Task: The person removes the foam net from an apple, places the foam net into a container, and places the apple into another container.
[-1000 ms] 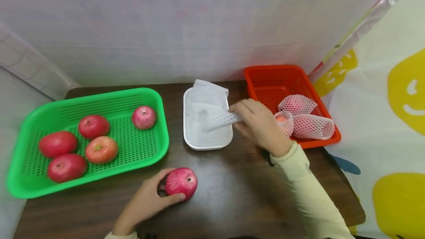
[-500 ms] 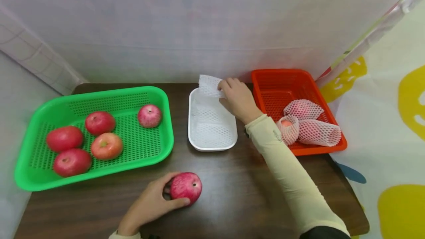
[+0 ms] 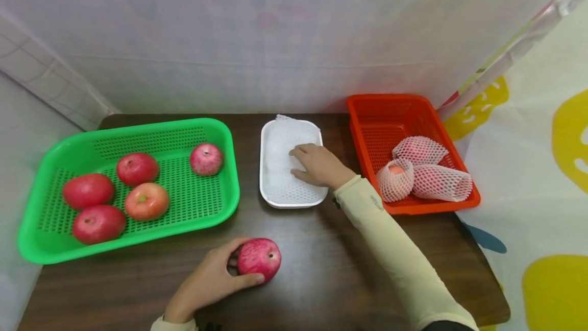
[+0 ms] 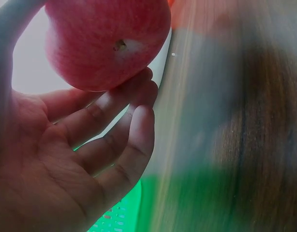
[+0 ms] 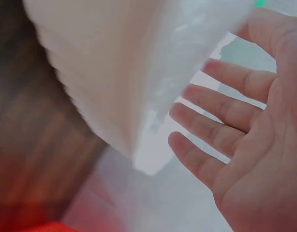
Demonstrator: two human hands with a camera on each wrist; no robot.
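Observation:
Near the front of the table my left hand (image 3: 218, 277) holds a red apple (image 3: 259, 259), thumb on the near side and fingers round the far side. In the left wrist view the apple (image 4: 110, 43) rests against the fingertips, its dimpled end showing. My right hand (image 3: 317, 165) is over the white container (image 3: 294, 204), where white foam fruit nets (image 3: 282, 149) lie. In the right wrist view the right hand's fingers (image 5: 226, 101) are extended and spread beside the white container, with nothing gripped between them. One net end sticks up over the far rim.
A green basket (image 3: 184, 223) with several red apples (image 3: 147, 202) stands on the left. On the right is a red basket (image 3: 367, 101) holding three net-wrapped fruits (image 3: 395, 180). Behind the dark wooden table (image 3: 312, 280) hangs a pale cloth (image 3: 257, 40).
My right hand moved from handling a foam net to the container's far end, then back over its middle. The net's raised end now lies lower. My left hand keeps its hold on the apple.

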